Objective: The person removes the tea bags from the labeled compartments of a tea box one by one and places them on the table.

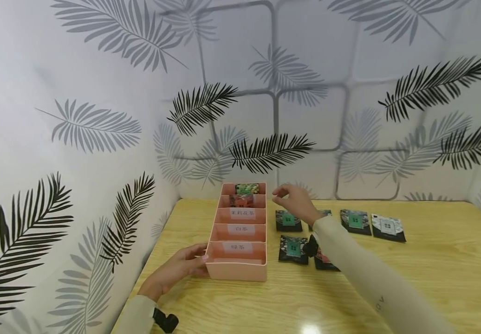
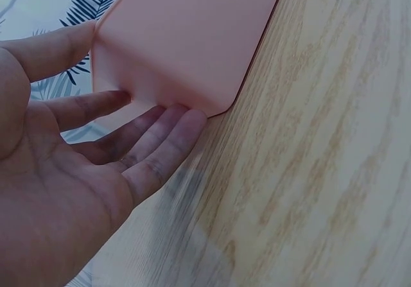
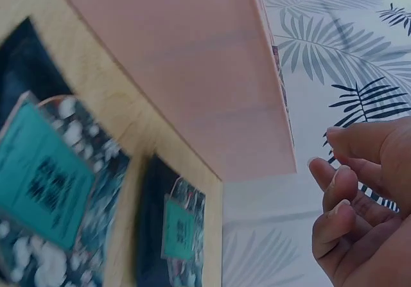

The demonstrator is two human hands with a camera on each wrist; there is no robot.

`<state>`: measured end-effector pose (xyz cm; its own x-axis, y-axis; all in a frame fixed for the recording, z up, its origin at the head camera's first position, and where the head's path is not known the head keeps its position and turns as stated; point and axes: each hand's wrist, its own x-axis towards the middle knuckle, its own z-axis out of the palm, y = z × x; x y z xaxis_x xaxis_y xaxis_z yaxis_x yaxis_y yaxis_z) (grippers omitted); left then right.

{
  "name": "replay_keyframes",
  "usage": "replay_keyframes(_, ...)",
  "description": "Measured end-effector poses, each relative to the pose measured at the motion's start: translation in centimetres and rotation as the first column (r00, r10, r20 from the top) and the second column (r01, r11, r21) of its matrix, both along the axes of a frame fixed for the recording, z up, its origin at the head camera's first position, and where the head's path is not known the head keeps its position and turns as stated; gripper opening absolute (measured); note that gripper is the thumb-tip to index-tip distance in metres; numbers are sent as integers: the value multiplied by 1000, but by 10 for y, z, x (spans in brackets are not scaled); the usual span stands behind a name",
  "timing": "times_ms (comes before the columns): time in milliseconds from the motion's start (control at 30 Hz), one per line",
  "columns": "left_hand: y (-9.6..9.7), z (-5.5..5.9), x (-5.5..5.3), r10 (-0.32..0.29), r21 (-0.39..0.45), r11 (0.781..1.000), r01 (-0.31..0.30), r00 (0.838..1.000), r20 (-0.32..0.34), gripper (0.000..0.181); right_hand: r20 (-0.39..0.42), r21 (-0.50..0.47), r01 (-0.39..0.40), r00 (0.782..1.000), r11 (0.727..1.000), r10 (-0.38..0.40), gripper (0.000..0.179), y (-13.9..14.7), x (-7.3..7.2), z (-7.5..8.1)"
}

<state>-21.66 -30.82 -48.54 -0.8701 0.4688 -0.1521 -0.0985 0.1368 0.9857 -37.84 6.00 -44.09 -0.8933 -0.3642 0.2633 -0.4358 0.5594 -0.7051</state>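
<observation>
My left hand (image 1: 186,262) touches the near left corner of a pink divided box (image 1: 236,272). The left wrist view shows its thumb at the rim and its extended fingertips against the side wall (image 2: 180,36). Just past the box's far right side is my right hand (image 1: 296,200), raised above the table. Its fingers bend loosely and hold nothing; thumb and index tips are slightly apart in the right wrist view. A green-patterned tea packet (image 1: 246,188) lies in the box's farthest compartment, and a red one (image 1: 241,201) in the compartment before it.
Labels with Chinese writing mark the three nearer compartments. Right of the box, green-labelled tea packets (image 1: 293,249) lie on the wooden table (image 1: 441,260), with a red one (image 1: 323,262) partly under my right forearm and a white-labelled one (image 1: 388,227) farther right. A leaf-patterned wall stands behind.
</observation>
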Motion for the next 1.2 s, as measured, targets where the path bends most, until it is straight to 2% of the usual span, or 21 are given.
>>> replay_keyframes(200,-2,-2,1,1,12,1000,-1,1000,-8,62,-41,-31,-18,999,999,17,21,-23,-8,1)
replay_keyframes(500,-5,-5,3,1,49,999,-1,1000,-2,60,-21,46,-3,1000,999,4,23,-52,-17,-1)
replay_keyframes(867,-2,-3,-3,-14,41,999,15,1000,-9,59,31,64,9,999,998,-11,29,-67,-23,-5)
replay_keyframes(1200,-4,-2,0,-9,36,999,9,1000,6,59,8,132,22,1000,991,-24,32,-79,-29,-9)
